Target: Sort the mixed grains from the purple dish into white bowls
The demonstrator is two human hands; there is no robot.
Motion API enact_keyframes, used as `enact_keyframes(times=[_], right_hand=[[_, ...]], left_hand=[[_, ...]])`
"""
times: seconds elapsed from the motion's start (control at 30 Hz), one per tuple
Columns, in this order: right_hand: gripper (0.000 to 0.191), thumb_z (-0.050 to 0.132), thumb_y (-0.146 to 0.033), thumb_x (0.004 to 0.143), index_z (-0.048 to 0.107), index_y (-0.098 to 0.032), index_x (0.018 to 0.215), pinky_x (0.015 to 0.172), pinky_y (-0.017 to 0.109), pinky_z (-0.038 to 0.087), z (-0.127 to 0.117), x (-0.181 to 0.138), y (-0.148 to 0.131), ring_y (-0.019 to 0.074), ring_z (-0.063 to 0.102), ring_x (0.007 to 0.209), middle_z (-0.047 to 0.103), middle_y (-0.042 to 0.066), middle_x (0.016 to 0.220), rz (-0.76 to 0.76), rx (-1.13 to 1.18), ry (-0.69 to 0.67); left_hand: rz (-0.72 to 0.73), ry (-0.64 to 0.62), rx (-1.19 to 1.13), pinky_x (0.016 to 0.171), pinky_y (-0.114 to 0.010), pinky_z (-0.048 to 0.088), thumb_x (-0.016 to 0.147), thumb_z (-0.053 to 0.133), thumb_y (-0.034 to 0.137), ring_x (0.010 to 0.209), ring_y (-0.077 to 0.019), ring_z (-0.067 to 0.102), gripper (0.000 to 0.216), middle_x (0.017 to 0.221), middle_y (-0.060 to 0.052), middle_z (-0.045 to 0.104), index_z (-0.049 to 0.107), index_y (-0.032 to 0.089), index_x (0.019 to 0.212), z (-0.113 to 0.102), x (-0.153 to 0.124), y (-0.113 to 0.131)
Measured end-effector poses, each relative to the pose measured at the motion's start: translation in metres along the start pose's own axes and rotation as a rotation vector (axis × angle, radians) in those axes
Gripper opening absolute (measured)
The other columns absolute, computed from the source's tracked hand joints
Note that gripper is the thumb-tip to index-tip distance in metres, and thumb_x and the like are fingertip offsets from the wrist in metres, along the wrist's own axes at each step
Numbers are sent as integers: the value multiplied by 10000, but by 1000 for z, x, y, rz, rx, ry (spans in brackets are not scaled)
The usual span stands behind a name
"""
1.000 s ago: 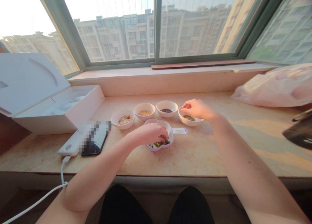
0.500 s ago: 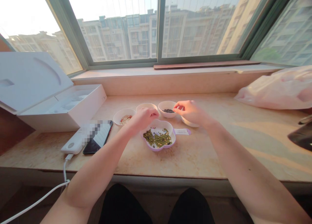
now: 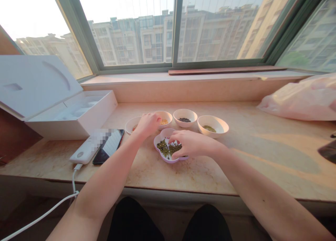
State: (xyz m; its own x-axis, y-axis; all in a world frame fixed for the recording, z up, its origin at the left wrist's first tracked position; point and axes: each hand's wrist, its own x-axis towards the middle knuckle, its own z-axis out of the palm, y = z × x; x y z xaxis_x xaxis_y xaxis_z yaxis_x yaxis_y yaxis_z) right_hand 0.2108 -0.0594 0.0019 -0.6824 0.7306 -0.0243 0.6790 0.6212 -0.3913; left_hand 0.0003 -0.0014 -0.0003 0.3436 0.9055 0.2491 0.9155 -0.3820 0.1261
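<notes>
My right hand [image 3: 193, 143] is over a purple-rimmed, flower-shaped bowl [image 3: 160, 153] of mixed, mostly green beans. Its thumb and fingers are apart, with nothing visible between them. Above the edge of a white bowl of yellow kernels [image 3: 164, 122], my left hand [image 3: 150, 123] has its fingers curled together; what they hold, if anything, is hidden. That hand partly covers the leftmost white bowl [image 3: 129, 126], where a bit of reddish content shows. Farther right stand a white bowl of black beans [image 3: 184, 120] and a white bowl of green beans [image 3: 210, 128].
On the left are an open white box [image 3: 76, 118], a white power bank [image 3: 84, 151] with a cable [image 3: 52, 204], and a dark phone [image 3: 109, 148]. A plastic bag [image 3: 301, 97] lies at the right, with a dark object [image 3: 328, 150] near the right edge. A window [image 3: 136, 31] is behind the counter.
My right hand has come from beside the black-bean bowl down to the flower-shaped bowl, and its fingers have spread. My left hand has moved left, to the bowl of yellow kernels.
</notes>
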Motion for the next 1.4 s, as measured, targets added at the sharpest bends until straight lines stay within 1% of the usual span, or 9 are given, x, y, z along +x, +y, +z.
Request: enact_keyframes(times=[0.1, 0.2, 0.27, 0.37, 0.63, 0.83, 1.13, 1.23, 1.4], right_hand=[[257, 869, -406, 725, 774, -240, 896, 672, 374, 483, 4, 5, -2, 268, 655, 847, 726, 71, 986, 50, 3, -67], [144, 831, -311, 743, 762, -242, 848, 621, 360, 451, 6, 9, -3, 225, 626, 738, 705, 38, 855, 89, 57, -91], [42, 783, -264, 776, 751, -237, 782, 604, 350, 438, 7, 12, -3, 205, 612, 694, 698, 23, 781, 73, 89, -105], [74, 740, -219, 807, 763, -233, 738, 619, 340, 455, 9, 14, -2, 199, 632, 691, 726, 13, 747, 25, 129, -87], [235, 652, -84, 809, 834, -223, 866, 723, 307, 516, 10, 14, 5, 205, 730, 779, 821, 29, 887, 2, 159, 2], [280, 648, -98, 821, 855, -227, 957, 860, 312, 568, 9, 13, 12, 212, 764, 867, 840, 31, 955, -58, 195, 33], [295, 597, -158, 929, 851, -235, 1058, 935, 349, 581, 5, 10, 15, 237, 770, 1004, 840, 44, 1105, -43, 222, 54], [269, 589, -185, 944, 837, -248, 1028, 916, 332, 572, -4, 7, 20, 216, 761, 999, 838, 29, 1072, -17, 256, 160], [192, 656, -335, 938, 806, -238, 1008, 798, 329, 542, -27, -5, 41, 216, 725, 872, 817, 42, 1002, 170, 177, 482]], left_hand=[[15, 15, -18, 729, -357, 347, 979, 422, 180, 756, -224, 627, 375, 899, -118, 766, 728, 172, 764, 1, 0, 2], [19, 22, -22, 738, -360, 345, 994, 420, 195, 787, -233, 639, 374, 922, -119, 766, 739, 175, 799, 2, 0, 4], [17, 19, -20, 738, -363, 344, 1001, 416, 199, 788, -235, 640, 377, 925, -120, 766, 745, 175, 819, 2, 0, 5], [28, 17, -20, 743, -365, 350, 1011, 412, 203, 784, -237, 640, 377, 920, -125, 763, 753, 170, 852, 1, -1, 7], [44, 24, -32, 771, -358, 377, 1015, 427, 208, 812, -236, 657, 363, 941, -116, 769, 763, 172, 883, 0, -1, 7], [53, 34, -37, 816, -352, 418, 1020, 443, 218, 850, -239, 674, 355, 962, -114, 776, 774, 175, 899, 2, -1, 6], [72, 46, -68, 860, -371, 465, 1018, 444, 199, 908, -246, 690, 342, 1013, -112, 769, 760, 177, 891, 2, -2, 7], [75, 65, -133, 895, -364, 494, 1021, 458, 200, 959, -241, 693, 317, 1065, -106, 756, 772, 183, 976, 1, -4, 8], [165, 60, -256, 1003, -349, 513, 1015, 497, 184, 1115, -220, 674, 297, 1249, -87, 717, 746, 214, 1173, -7, -9, 17]])
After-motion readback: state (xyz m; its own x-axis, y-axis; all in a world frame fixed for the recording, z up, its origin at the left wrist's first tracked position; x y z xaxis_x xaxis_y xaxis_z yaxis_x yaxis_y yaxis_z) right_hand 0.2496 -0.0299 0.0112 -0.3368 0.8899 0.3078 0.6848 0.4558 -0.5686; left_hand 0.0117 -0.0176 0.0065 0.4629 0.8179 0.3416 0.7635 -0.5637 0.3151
